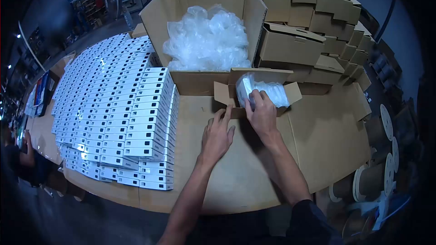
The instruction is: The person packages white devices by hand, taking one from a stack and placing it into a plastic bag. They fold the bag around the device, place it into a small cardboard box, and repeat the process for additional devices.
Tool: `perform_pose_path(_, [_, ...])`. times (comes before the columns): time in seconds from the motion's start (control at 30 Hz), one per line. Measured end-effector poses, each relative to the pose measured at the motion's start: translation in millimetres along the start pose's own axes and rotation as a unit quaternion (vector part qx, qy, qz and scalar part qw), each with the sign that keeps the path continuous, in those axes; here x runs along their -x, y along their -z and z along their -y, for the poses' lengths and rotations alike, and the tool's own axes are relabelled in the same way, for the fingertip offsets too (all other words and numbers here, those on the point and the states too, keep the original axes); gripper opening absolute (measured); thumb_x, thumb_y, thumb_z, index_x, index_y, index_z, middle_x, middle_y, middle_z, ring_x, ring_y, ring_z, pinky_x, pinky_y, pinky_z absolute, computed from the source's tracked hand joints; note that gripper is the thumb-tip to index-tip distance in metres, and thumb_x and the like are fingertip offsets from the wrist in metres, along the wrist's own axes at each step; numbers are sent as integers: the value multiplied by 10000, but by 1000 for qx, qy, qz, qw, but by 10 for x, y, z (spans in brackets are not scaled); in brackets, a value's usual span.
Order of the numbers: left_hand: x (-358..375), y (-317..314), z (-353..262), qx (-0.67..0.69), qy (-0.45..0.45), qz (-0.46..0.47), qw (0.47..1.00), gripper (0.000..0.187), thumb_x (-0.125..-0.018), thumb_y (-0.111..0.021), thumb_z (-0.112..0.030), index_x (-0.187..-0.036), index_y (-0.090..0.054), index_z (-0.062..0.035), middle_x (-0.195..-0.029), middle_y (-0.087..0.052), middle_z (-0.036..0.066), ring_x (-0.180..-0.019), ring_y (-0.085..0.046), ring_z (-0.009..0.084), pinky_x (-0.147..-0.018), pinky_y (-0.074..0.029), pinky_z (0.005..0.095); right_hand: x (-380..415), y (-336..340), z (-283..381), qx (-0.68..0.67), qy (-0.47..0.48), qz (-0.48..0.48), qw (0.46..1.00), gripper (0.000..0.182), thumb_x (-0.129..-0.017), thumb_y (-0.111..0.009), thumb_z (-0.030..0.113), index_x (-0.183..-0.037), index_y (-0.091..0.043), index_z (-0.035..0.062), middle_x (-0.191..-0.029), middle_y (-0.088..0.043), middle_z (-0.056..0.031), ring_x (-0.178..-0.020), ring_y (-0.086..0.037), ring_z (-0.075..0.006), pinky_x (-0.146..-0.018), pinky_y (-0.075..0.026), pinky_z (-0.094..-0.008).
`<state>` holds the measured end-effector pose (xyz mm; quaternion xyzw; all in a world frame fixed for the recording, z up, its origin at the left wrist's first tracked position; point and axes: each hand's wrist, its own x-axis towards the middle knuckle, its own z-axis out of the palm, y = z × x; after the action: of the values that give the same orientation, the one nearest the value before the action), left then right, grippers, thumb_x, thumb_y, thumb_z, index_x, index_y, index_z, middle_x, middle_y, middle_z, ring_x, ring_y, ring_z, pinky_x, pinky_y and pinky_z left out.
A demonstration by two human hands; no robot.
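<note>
A small open cardboard box [237, 113] stands near the middle of the table with its flaps spread. Inside it lie several items in clear plastic wrap [270, 93]. My right hand [262, 113] reaches over the front edge of this box, its fingers bent together at the wrapped items; what they pinch, if anything, is hidden. At the box's front left corner, my left hand [218, 134] rests with its fingers apart and the index finger touching the cardboard. It holds nothing.
Stacked white boxes [145, 127] fill the left of the table [218, 190]. Behind stands a large carton [156, 11] full of clear plastic bags [206, 41]. Folded brown boxes [293, 47] are piled at the back right. Another person's arm [28, 152] shows at far left.
</note>
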<state>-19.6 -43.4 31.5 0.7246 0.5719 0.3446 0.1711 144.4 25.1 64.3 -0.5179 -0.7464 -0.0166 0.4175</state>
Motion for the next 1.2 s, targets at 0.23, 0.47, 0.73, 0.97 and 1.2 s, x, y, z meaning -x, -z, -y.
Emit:
perform_pose_path(0.23, [-39,-97,59,52,29,-20,998,759,-930,-675,-99,-1615,-365,-199,-1513,-459,271,-1369,-460,487,-1154,-378,540,-35,-157,-8,59,-26,60,996,169,-869,-727,81,-992,-653,-8,-910,-638,-249,-747,-695,-461,-636,-569,-544])
perform_pose_path(0.47, [19,-33,92,-174,-21,-48,983,754,-911,-672,-140,-1601,-394,-263,-1453,-494,246,-1298,-481,475,-1156,-302,653,-6,-69,92,84,-47,107,990,159,-955,-632,105,-967,-689,-44,-1028,-620,-248,-831,-697,-436,-698,-580,-534])
perform_pose_path(0.73, [308,397,-143,-146,-81,-99,981,548,-874,-722,-124,-1409,-600,-123,-1360,-551,153,-1307,-507,342,-1179,-312,635,249,248,270,-90,-77,31,993,327,-921,-636,19,-1248,-629,24,-1228,-587,-200,-1097,-625,-412,-923,-534,-469])
perform_pose_path(0.97, [1322,1160,-209,-155,-117,-140,971,359,-833,-755,-105,-1189,-718,-80,-1327,-587,132,-1302,-547,330,-1204,-309,597,414,428,1097,-198,130,140,961,393,-833,-650,-74,-1215,-634,17,-1213,-652,-183,-1148,-624,-391,-1011,-509,-453])
perform_pose_path(1.2, [1709,1746,78,-251,-28,-172,952,544,-878,-719,-90,-1396,-559,-60,-1420,-552,150,-1363,-511,359,-1182,-316,617,408,189,1895,-251,249,228,907,579,-837,-566,-94,-1398,-523,43,-1306,-625,-160,-1253,-561,-377,-1017,-483,-483])
